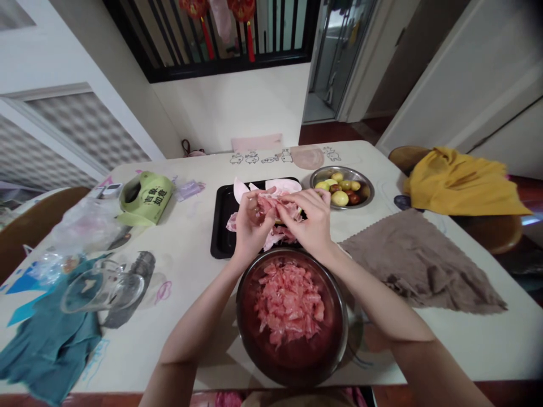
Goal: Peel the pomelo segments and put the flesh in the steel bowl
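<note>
A tabletop is seen from above, with two bare forearms reaching away from the viewer toward the middle of the table (424,339). A pink fruit segment (274,212), probably pomelo or grapefruit, is held between both hands above the near edge of a black tray (218,226). The left hand (250,226) is curled around the left side of the segment, fingers closed on it and thumb pressed on top. The right hand (311,223) grips the right side in the same way, its fingertips bent inward. Both wrists are raised, the palms turned toward each other, and the hands almost touch.

The segment is judged to be light, soft, wet and easily torn; its juicy flesh would likely crush under a firm squeeze. The pale membrane at its edges is judged the best place to be gripped, with fingertips rather than the whole palm.

Pale pink peel pieces (271,185) lie on the far part of the tray. Just near the hands, a steel bowl (339,328) holds a heap of peeled pink flesh (288,302). A smaller metal dish of yellow and brown fruits (341,186) stands to the far right of the tray. A brown cloth (416,265) is spread on the right, a yellow cloth (458,181) lies beyond it, and a glass jug (102,285) rests on a teal cloth (51,345) on the left.
</note>
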A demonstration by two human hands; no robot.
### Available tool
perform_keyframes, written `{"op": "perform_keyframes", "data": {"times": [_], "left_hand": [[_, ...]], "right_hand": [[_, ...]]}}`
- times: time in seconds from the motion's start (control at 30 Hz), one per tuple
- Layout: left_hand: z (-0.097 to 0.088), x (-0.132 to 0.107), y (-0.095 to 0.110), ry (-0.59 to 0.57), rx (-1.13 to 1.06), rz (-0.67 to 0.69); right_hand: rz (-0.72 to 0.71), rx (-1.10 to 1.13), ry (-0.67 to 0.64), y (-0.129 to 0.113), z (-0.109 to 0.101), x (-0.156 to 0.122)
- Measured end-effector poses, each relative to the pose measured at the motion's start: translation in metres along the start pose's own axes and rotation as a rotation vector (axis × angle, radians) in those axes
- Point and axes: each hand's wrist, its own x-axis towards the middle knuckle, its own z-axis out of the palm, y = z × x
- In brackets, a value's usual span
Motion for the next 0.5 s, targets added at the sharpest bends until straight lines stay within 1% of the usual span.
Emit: {"op": "perform_keyframes", "data": {"times": [0.1, 0.23, 0.33, 0.5], "left_hand": [[0.000, 0.000, -0.001, 0.010, 0.019, -0.014], [-0.001, 0.001, -0.001, 0.031, 0.089, -0.037], [-0.004, 0.001, -0.002, 0.063, 0.095, -0.051], [-0.004, 0.001, -0.004, 0.057, 0.068, -0.048]], "right_hand": [[-0.001, -0.003, 0.016, -0.004, 0.000, -0.002], [0.007, -0.016, -0.018, -0.010, -0.001, -0.003], [-0.008, -0.002, -0.018, -0.013, -0.002, -0.005], [-0.104, -0.085, -0.007, -0.006, 0.000, -0.008]]}}
